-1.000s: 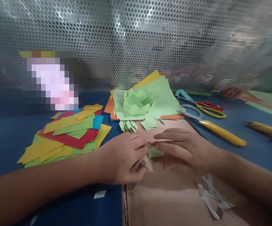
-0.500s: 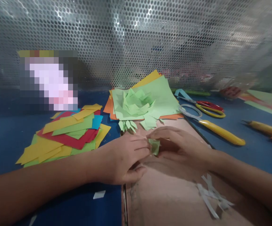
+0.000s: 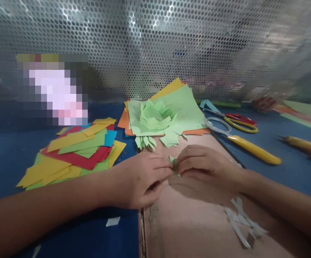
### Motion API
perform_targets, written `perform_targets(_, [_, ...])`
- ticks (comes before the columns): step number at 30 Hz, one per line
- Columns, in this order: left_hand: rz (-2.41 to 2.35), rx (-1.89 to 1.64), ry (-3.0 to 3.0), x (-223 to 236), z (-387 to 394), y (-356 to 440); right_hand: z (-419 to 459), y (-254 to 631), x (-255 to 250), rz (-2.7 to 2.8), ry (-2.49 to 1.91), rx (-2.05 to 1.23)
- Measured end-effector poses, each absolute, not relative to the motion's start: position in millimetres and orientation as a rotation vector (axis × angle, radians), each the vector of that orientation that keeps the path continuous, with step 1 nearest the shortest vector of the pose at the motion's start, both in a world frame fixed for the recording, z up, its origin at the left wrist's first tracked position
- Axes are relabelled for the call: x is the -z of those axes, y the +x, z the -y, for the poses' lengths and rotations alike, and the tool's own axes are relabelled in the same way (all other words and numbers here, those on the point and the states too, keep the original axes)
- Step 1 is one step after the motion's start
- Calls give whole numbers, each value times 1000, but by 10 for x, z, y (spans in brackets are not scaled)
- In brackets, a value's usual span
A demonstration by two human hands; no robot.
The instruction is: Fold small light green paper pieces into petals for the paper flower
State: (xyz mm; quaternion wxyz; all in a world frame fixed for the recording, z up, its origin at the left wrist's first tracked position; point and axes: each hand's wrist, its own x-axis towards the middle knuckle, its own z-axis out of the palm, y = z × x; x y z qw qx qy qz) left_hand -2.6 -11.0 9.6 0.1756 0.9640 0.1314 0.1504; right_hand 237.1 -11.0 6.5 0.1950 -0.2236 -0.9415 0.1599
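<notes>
A small light green paper piece is pinched between the fingertips of both hands over a pinkish-brown board. My left hand comes in from the left with fingers curled, thumb and forefinger on the paper. My right hand meets it from the right, fingers bent and closed on the same piece. Most of the paper is hidden by the fingers. Just beyond the hands lie folded green paper shapes on a stack of green, orange and yellow sheets.
A heap of coloured paper offcuts lies on the blue table at the left. Yellow-handled scissors and red-handled scissors lie at the right, a yellow tool farther right. White paper strips sit on the board. A perforated metal wall stands behind.
The green piece lay flat under my right hand's stretched fingers; now both hands have lifted it slightly and closed on it, folding it smaller.
</notes>
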Motion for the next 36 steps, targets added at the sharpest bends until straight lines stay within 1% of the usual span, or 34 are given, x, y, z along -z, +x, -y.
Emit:
perform_targets(4, [-346,-408,2729,-96,99,-18,102,2366,-54,2634,-643,-454])
perform_targets(13, [-321,-438,2757,-91,91,-26,221,2212,-56,2509,-921,-521])
perform_targets(22, [-359,-464,2750,-69,102,-34,266,2162,-42,2437,-1110,-537])
perform_targets(36, [-345,-463,2742,-86,96,-31,250,2141,-3,2392,-1163,-528])
